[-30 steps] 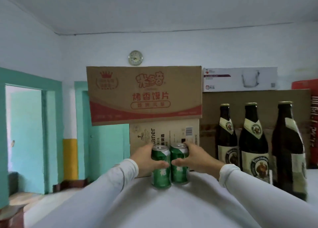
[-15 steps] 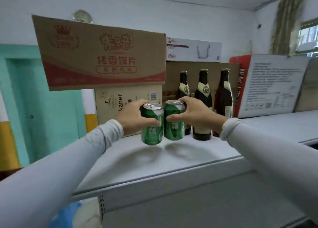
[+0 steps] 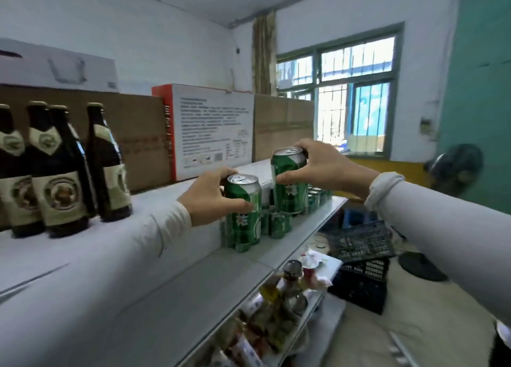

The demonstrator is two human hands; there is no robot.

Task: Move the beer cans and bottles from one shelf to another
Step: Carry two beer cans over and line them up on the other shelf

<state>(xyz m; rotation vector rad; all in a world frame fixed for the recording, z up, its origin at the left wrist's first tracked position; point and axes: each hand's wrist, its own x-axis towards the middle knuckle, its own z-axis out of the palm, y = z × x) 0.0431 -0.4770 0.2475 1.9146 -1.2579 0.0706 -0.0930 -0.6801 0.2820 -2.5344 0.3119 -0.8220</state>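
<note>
Green aluminium fills both palms. The left hand (image 3: 210, 198) wraps a green beer can (image 3: 244, 200) from its left side, fingers curled across the front and the thumb behind the rim, so the can stands upright just right of the knuckles. The right hand (image 3: 323, 167) clasps a second green can (image 3: 290, 178) from the right, fingers hooked over the top rim and the thumb pressed on the can's front; this can sits left of the palm, slightly tilted and higher than the first.

Taking the middle shelf (image 3: 309, 222) as the landmark: both held cans hang above it, over a row of shelved green cans (image 3: 279, 222) that stand on its surface and run back toward the window. The left-hand can is in front of the nearest of these; whether it touches them cannot be told. The right-hand can is above the row, further back.

Above and to the left of that shelf lies the white top shelf (image 3: 83, 245), where dark brown beer bottles (image 3: 60, 173) with cream labels stand upright in a group, well apart from both hands. Behind the bottles are brown cartons, and a white and red box (image 3: 213, 128) stands on the top shelf, behind the held cans.

Below the middle shelf, a lower shelf holds blurred jars and packets (image 3: 279, 305). To the right of it, on the floor, rest black plastic crates (image 3: 362, 258).
</note>
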